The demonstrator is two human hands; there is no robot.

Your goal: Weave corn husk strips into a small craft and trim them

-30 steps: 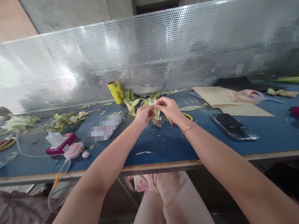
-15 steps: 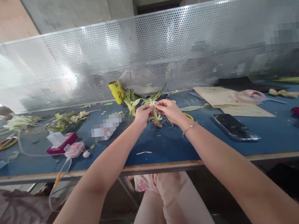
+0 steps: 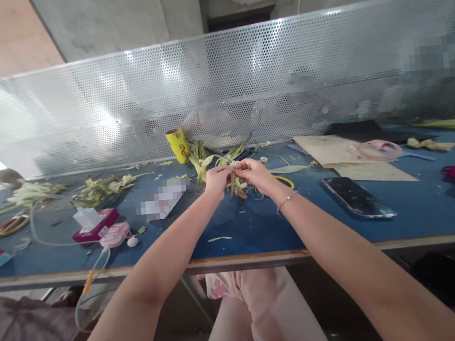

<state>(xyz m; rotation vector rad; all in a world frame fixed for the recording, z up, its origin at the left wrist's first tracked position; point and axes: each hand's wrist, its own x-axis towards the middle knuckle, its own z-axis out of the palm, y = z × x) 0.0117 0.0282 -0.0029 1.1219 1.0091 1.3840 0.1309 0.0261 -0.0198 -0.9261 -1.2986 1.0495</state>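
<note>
My left hand (image 3: 217, 182) and my right hand (image 3: 258, 175) meet over the blue table, fingers closed in pinches. Between them is a small bunch of pale plant stems (image 3: 233, 185), partly hidden by the fingers. A brownish scrap (image 3: 240, 192) shows just below the bunch. Loose green leaves (image 3: 199, 159) lie behind my left hand, beside a tilted yellow tube (image 3: 177, 146). Close to my right wrist is a yellow ring-shaped thing (image 3: 286, 180), partly covered. A long pale leaf (image 3: 291, 168) lies right of the hands.
A black phone (image 3: 357, 197) and brown paper sheets (image 3: 374, 171) lie at right. Leftward are a blurred phone-like slab (image 3: 170, 199), a purple power block (image 3: 97, 227) with cables, and wilted plant pieces (image 3: 104, 191). Perforated metal screen (image 3: 235, 79) stands behind.
The view has tipped up slightly, bringing a green exit sign into sight. Both hands stay together at the bunch; their fingers have shifted only a little.
</note>
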